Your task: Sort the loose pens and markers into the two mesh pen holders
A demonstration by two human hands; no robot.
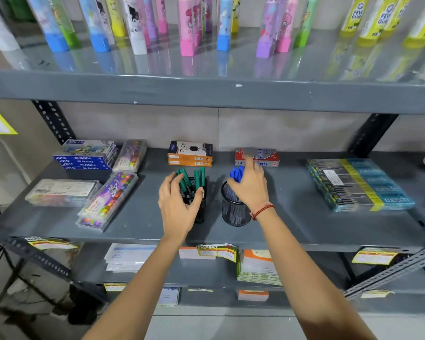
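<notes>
Two black mesh pen holders stand side by side on the middle grey shelf [292, 217]. The left holder [200, 192] carries several green-capped pens [198, 177]. My left hand [177, 204] wraps around its near side, thumb on the right of the rim. The right holder [233, 212] carries blue-capped pens [237, 173]. My right hand [252, 187] sits over its far rim, fingers curled round the blue caps, index finger stretched toward the back. No loose pens show on the shelf.
Behind the holders stand an orange box [190, 154] and a red-and-grey box [258, 157]. Pastel boxes [84, 158] and colour sets [108, 200] lie left, wrapped pen packs [358, 185] right. The upper shelf edge [206, 92] overhangs above.
</notes>
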